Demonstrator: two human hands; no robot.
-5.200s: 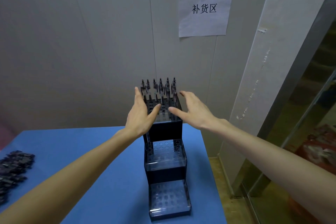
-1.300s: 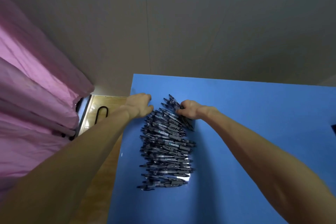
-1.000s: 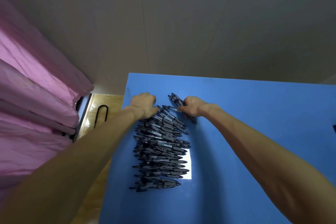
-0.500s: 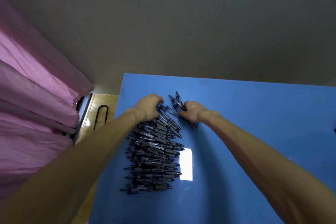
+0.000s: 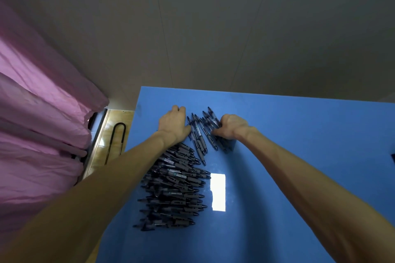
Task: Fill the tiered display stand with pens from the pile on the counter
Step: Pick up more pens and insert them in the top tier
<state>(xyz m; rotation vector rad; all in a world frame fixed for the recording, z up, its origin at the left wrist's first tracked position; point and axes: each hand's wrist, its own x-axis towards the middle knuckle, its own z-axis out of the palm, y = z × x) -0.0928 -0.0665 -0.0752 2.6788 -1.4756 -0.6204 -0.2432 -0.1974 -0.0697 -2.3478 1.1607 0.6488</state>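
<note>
Looking down from my head camera, I see a blue counter (image 5: 288, 134) with a long pile of dark pens (image 5: 173, 183) running from near me toward the far edge. My left hand (image 5: 173, 123) lies at the far left end of the pile, palm down on the counter, its fingers fairly straight and relaxed, the thumb side touching the nearest pens; it grasps nothing that I can see. My right hand (image 5: 229, 127) is at the far right end, fingers curled down around a small bunch of pens (image 5: 210, 129) that has been fanned apart from the rest and lies slanted, tips pointing toward me and to the right. Between my two hands a few more pens (image 5: 197, 134) lie at the same slant, touching the top of the main pile. A bright rectangle of reflected light (image 5: 218, 192) sits on the counter just beside the right side of the pile. To the left, beyond the counter edge, pink cloth (image 5: 38, 126) hangs in folds, and a dark metal loop (image 5: 116, 141) rests on a yellowish floor (image 5: 102, 147). A plain grey wall (image 5: 213, 28) fills the top of the view.
</note>
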